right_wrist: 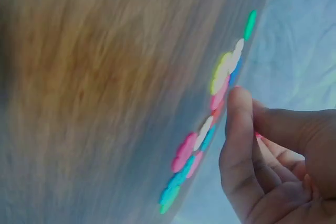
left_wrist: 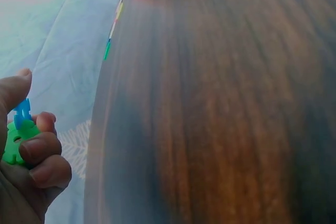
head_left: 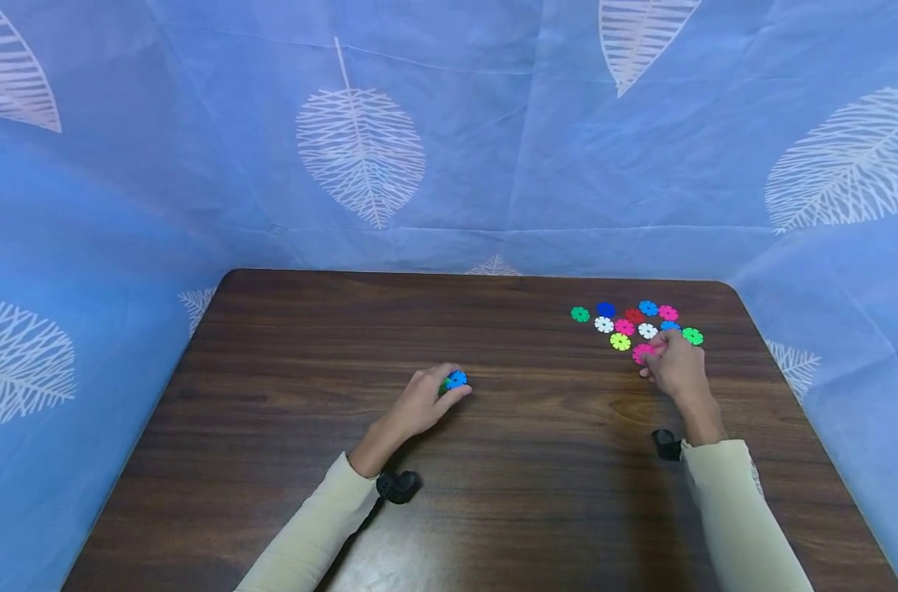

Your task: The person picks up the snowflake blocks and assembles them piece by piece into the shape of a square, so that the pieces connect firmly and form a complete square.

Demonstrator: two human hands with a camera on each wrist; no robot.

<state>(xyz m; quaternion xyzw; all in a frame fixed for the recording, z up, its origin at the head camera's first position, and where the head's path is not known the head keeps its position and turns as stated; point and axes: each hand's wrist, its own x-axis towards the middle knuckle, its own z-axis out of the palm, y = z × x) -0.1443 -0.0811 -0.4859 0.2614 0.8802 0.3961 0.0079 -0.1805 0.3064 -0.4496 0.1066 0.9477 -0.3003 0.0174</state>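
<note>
In the head view my left hand (head_left: pixel 425 400) is over the middle of the table, thumb and fingers around a blue snowflake disc (head_left: pixel 457 379) joined to a green snowflake disc. The left wrist view shows the green disc (left_wrist: pixel 21 142) against curled fingers, the blue disc (left_wrist: pixel 22 113) standing up from it near the thumb. At the right, my right hand (head_left: pixel 678 366) pinches a pink snowflake disc (head_left: pixel 643 354) over the front of a group of loose discs. Only slivers of that pink disc show past the fingers in the right wrist view.
Loose flat discs lie close together at the table's back right, including a yellow disc (head_left: pixel 621 341), a white disc (head_left: pixel 604 325) and a green disc (head_left: pixel 580 314). The brown wooden table (head_left: pixel 330 329) meets a blue leaf-patterned cloth (head_left: pixel 479 148) behind and at both sides.
</note>
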